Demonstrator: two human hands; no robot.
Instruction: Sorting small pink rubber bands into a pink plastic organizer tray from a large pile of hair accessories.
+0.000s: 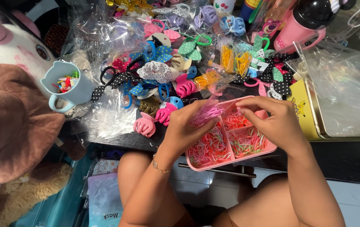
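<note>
**Hands over a tray of tiny hair elastics**

A brown plush toy (14, 126) fills the left edge of the frame, with a white unicorn plush (7, 44) above it in the upper left. Across the upper middle, a dark tabletop (117, 136) is heaped with hair accessories in clear bags: polka-dot bows, scrunchies and pink claw clips (145, 125). A gold tin (314, 122) covered in clear plastic sits at the right, and a pink bottle with a black lid (304, 23) stands in the upper right. A pale blue mug (68, 86) holding small clips stands left of centre.

At lower centre, a pink divided tray (230, 145) overhangs the table's near edge, its compartments full of small elastics in orange, pink and green (three sections show). The left hand (186, 128), with a thin bracelet at the wrist, has its fingers closed around a small clear bag of pink elastics (208, 113), held just above the tray. The right hand (274, 120) curls over the tray's far right section, fingertips pinched on the bag's upper end
</note>
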